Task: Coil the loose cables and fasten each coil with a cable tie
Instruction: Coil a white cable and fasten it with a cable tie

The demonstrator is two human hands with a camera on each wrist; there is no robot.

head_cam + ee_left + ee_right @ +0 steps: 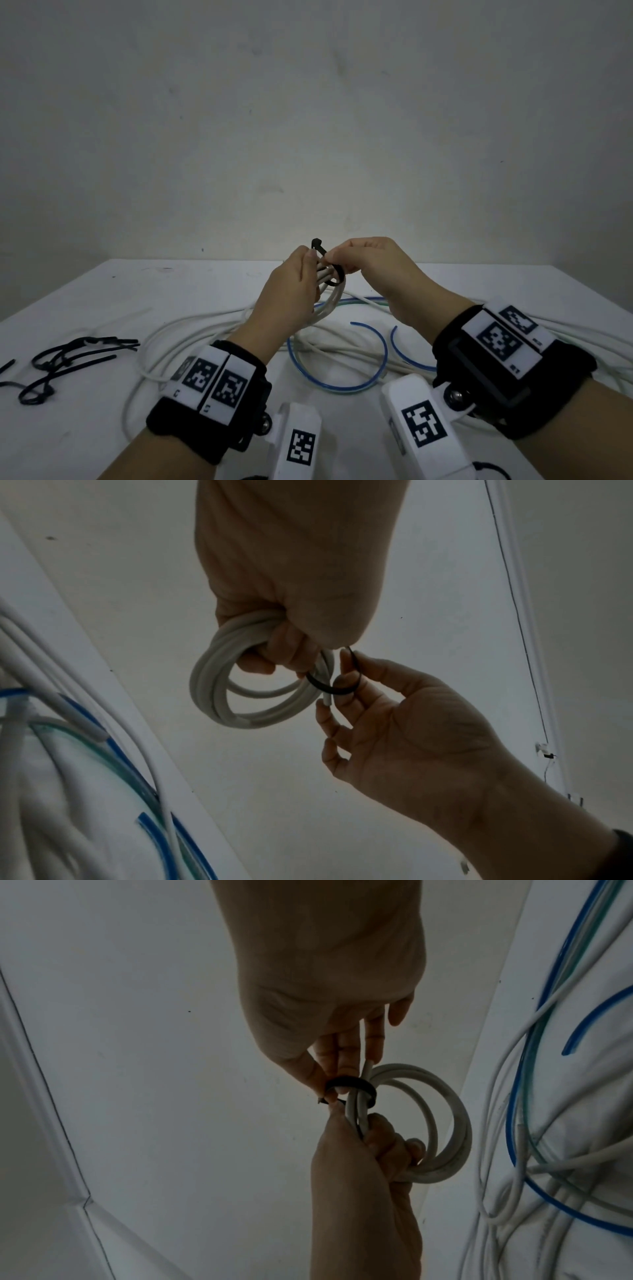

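My left hand (291, 291) grips a small coil of white cable (334, 298) raised above the table. The left wrist view shows the fingers (274, 647) curled round the coil (219, 685). A black cable tie (330, 270) loops around the coil's bundled strands beside the left hand. My right hand (370, 263) pinches that tie between thumb and fingertips; the right wrist view shows the tie's loop (352, 1084) around the coil (455, 1123). The tie's head end (317, 244) sticks up between the two hands.
Loose white cables (191, 329), blue tubing (373, 373) and a greenish tube (356, 302) lie tangled on the white table (85, 291). Several spare black cable ties (68, 359) lie at the left. A grey wall stands close behind the table.
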